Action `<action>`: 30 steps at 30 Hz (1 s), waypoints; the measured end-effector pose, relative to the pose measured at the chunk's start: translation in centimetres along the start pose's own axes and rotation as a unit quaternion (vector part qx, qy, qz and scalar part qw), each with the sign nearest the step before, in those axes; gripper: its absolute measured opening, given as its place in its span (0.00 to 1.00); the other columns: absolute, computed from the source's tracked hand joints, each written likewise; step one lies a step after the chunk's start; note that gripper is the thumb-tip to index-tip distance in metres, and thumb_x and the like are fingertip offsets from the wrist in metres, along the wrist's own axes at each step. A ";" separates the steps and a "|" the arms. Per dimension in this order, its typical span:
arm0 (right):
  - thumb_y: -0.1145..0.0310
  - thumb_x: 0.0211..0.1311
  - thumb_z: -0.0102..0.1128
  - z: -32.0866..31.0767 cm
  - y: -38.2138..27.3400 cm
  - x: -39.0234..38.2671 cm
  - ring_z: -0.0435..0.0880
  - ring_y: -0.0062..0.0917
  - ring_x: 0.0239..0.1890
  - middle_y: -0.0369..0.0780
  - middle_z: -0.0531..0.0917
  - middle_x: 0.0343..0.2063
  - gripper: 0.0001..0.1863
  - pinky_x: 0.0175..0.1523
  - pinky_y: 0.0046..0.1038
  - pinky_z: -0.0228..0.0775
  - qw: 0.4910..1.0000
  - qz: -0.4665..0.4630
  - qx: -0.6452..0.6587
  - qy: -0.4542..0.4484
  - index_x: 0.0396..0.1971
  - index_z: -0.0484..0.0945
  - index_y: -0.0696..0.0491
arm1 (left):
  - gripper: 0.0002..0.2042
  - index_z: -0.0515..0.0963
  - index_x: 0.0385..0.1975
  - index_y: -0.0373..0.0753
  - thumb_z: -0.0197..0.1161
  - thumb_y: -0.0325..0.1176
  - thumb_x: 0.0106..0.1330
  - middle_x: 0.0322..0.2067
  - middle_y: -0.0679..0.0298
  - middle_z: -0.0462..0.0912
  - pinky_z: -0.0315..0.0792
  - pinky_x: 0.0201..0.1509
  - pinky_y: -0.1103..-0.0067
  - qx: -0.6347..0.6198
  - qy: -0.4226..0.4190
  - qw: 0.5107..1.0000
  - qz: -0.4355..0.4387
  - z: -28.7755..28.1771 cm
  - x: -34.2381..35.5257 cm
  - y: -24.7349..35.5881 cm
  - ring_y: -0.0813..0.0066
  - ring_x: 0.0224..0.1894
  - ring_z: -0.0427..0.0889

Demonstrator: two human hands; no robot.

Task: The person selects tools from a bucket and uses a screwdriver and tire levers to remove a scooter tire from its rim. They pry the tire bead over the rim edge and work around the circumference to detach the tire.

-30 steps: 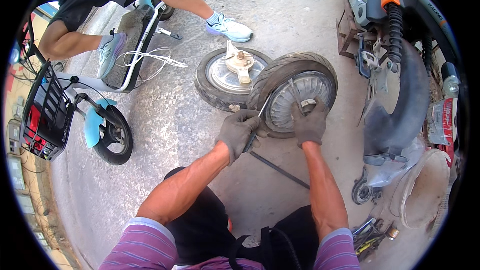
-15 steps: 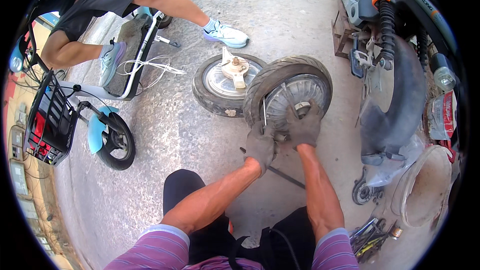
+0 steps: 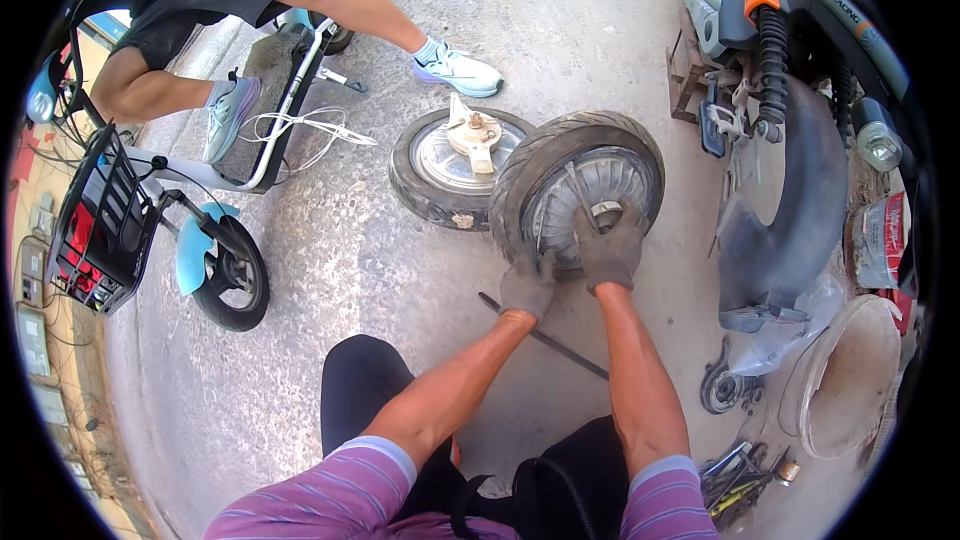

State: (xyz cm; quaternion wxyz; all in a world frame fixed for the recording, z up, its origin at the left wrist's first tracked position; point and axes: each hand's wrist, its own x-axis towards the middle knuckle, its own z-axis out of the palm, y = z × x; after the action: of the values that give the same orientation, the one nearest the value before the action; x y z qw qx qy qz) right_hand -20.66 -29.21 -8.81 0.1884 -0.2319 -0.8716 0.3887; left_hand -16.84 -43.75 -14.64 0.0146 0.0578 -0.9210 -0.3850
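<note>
A scooter wheel with a black tyre (image 3: 520, 175) and finned metal hub (image 3: 562, 205) leans upright before me. My right hand (image 3: 610, 248), in a grey glove, is closed by the hub's centre around the lower end of a slim metal bar (image 3: 580, 185) lying across the hub face. At the tyre's lower left edge is my gloved left hand (image 3: 527, 285), its fingers curled against the rubber. What lies beneath those fingers is partly hidden. Behind leans a second wheel (image 3: 420, 175), flat on the ground, with a pale brake plate (image 3: 474, 140) on top.
A dark bar (image 3: 560, 348) lies on the ground below my hands. At right are a partly dismantled scooter (image 3: 775, 50), a white bucket (image 3: 850, 375) and several tools (image 3: 745, 475). At left, a person's shoe (image 3: 460, 70) stands near the wheels, beside a scooter with a basket (image 3: 95, 230).
My left hand has moved slightly down and right, against the tyre's lower edge. The shiny rod that stood up from it no longer shows clearly. My right hand stays by the hub.
</note>
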 end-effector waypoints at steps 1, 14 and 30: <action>0.47 0.53 0.78 0.0 0.0 0.0 0.77 0.55 0.62 0.59 0.76 0.58 0.45 0.66 0.48 0.74 1.000 -0.006 -0.003 0.006 0.64 0.72 0.61 | 0.22 0.72 0.63 0.41 0.58 0.50 0.78 0.44 0.35 0.85 0.75 0.46 0.46 0.011 -0.012 1.000 -0.006 -0.1 0.0 -0.2 0.27 0.44 0.82; 0.47 0.53 0.78 0.2 0.0 0.1 0.79 0.52 0.61 0.55 0.76 0.59 0.43 0.63 0.47 0.76 1.000 -0.007 -0.005 0.010 0.64 0.73 0.57 | 0.28 0.66 0.68 0.33 0.65 0.27 0.70 0.50 0.55 0.88 0.81 0.33 0.77 -0.184 -0.241 0.948 -0.097 -17.0 -2.4 5.0 0.74 0.35 0.87; 0.46 0.53 0.78 0.6 -0.2 0.2 0.79 0.52 0.61 0.57 0.77 0.57 0.44 0.63 0.48 0.76 1.000 0.003 -0.021 -0.001 0.63 0.74 0.60 | 0.19 0.77 0.55 0.26 0.50 0.38 0.83 0.40 0.48 0.90 0.68 0.11 0.87 -0.443 -0.416 0.706 -0.364 -22.0 9.4 -0.7 0.79 0.15 0.77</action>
State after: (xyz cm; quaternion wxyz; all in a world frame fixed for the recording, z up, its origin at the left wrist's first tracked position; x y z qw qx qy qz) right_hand -21.17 -29.56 -8.95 0.1815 -0.2381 -0.8788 0.3715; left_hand -24.55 -60.98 0.17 -0.4869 0.2091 -0.4645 -0.7095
